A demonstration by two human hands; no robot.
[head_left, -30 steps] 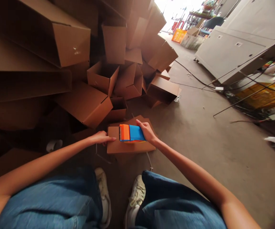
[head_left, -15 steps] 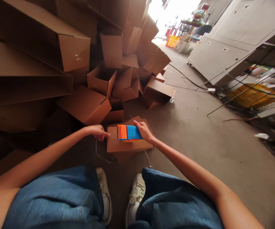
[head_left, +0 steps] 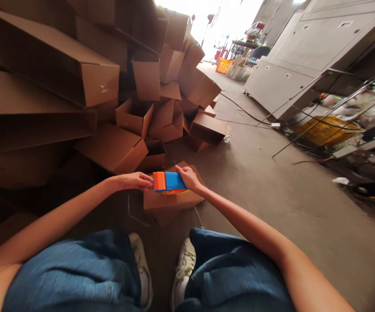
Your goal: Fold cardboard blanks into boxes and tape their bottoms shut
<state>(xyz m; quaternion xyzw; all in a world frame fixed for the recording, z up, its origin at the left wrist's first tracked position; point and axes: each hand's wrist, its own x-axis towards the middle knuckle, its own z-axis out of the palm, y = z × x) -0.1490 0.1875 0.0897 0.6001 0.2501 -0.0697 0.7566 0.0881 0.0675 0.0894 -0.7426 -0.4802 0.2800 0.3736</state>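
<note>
A blue and orange packing tape dispenser (head_left: 174, 180) is in my right hand (head_left: 190, 178), whose fingers wrap round its blue end. A yellowish roll edge shows under its body. My left hand (head_left: 138, 181) is at the dispenser's orange front end, fingers pressed together against it or just beside it. What these fingertips pinch, if anything, is too small to make out. Below the dispenser stands a closed cardboard box (head_left: 164, 208) on the floor, in front of my feet. Its top is partly hidden by the dispenser and my right hand.
A tall heap of open cardboard boxes (head_left: 109, 145) fills the left and the far middle. On the right stand a large light-grey machine cabinet (head_left: 291, 65) and a yellow crate (head_left: 330, 130). A cable (head_left: 239, 106) crosses the concrete floor (head_left: 252, 186). My shoes flank the near side.
My left hand has gone from a pointing finger at the box's left edge to the dispenser's orange end. The dispenser has shifted slightly left in view, still in my right hand.
</note>
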